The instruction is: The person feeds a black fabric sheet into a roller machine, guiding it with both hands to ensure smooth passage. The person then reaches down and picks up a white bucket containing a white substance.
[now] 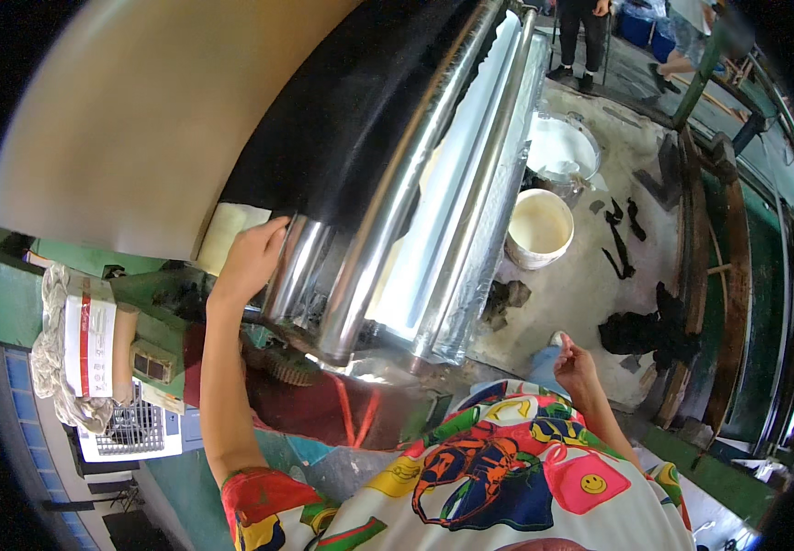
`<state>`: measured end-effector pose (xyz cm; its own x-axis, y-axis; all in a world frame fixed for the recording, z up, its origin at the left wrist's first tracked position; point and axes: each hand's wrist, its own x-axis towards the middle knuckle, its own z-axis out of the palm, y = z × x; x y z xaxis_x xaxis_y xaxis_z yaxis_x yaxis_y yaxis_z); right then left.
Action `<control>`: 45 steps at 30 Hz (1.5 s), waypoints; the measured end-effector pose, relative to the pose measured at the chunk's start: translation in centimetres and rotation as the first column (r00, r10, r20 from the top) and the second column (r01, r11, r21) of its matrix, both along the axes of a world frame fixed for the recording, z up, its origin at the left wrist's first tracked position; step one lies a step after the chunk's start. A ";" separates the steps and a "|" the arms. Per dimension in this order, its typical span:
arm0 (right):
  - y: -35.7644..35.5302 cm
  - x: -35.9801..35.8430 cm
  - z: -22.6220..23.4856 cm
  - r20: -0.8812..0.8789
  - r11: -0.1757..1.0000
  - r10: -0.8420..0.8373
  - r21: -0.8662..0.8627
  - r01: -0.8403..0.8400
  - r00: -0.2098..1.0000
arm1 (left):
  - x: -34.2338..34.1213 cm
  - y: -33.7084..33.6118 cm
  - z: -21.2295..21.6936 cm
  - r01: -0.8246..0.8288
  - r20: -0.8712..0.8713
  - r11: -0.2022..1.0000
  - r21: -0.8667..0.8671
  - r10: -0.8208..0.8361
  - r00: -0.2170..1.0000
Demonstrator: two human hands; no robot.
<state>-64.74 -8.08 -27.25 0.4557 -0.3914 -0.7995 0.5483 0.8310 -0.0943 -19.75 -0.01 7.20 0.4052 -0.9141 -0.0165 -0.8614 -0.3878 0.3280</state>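
Note:
A wide black sheet, apparently fabric (323,138), runs over the shiny metal rollers of a machine. My left hand (250,262) is at the sheet's near edge, its fingers closed on that edge beside a short bright roller (300,266). A long metal roller (406,174) lies just right of it, with a white sheet-like surface (420,266) beyond. My right hand (576,369) hangs low on the right, away from the rollers, with its fingers curled in. Whether anything small is inside them cannot be made out.
A cream bucket (540,228) and a white tub (562,151) stand on the floor right of the machine. Black scraps (654,326) lie near a wooden beam (732,275). A large tan roll (140,119) fills the upper left. Another person (582,37) stands at the far end.

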 end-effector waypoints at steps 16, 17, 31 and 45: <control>-21.7 -10.3 0.9 -0.177 0.996 -0.060 -0.082 0.046 0.982 | -5.0 -2.9 -5.9 -0.540 0.534 0.842 0.008 0.453 0.714; -23.0 -11.1 0.5 -0.154 0.992 -0.078 -0.108 0.062 0.985 | -4.5 -2.7 -6.0 -0.540 0.522 0.842 -0.003 0.461 0.717; -30.1 -10.8 -3.6 -0.106 0.981 -0.099 0.155 0.115 0.989 | 0.3 1.2 -8.0 -0.544 0.390 0.839 -0.014 0.505 0.770; -56.9 -2.4 0.8 -0.448 0.893 0.179 -0.300 -0.336 0.876 | -5.3 -8.3 -6.9 -0.881 0.489 0.453 0.136 0.743 0.457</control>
<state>-67.16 -65.00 -26.42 0.2543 -0.5984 -0.7598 0.1682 0.8010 -0.5746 -25.07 -8.32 0.32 0.9927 -0.1051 0.0599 -0.0920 -0.9773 -0.1910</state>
